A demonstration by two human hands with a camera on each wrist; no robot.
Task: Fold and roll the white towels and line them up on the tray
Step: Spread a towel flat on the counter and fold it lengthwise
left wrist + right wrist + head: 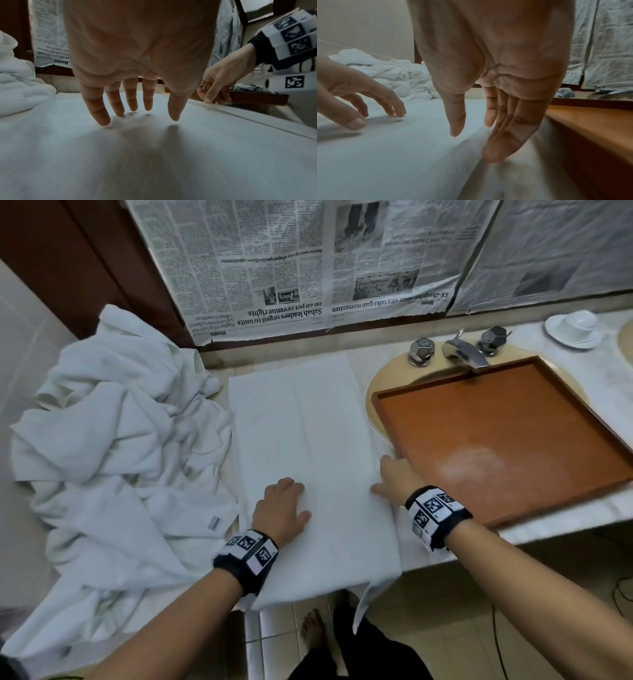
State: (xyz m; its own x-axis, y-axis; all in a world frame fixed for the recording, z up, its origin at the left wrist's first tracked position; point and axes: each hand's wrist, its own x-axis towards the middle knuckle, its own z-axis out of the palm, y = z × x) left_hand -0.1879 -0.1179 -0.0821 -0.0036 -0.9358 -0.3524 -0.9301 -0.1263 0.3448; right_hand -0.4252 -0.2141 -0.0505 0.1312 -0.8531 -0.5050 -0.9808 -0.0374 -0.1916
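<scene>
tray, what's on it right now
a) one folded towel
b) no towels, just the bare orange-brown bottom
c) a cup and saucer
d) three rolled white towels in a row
b: the head view shows the tray lying over the sink with only its bare bottom showing, while the one flat towel lies on the counter beside it under the left hand and right hand.

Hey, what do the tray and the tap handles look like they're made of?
Tray: probably wood or a wood-look laminate, reddish-brown with a low sheen; a pale glare patch shows on its floor. Tap handles: apparently polished metal, likely chrome, since their faceted faces reflect bright and dark patches.
</scene>
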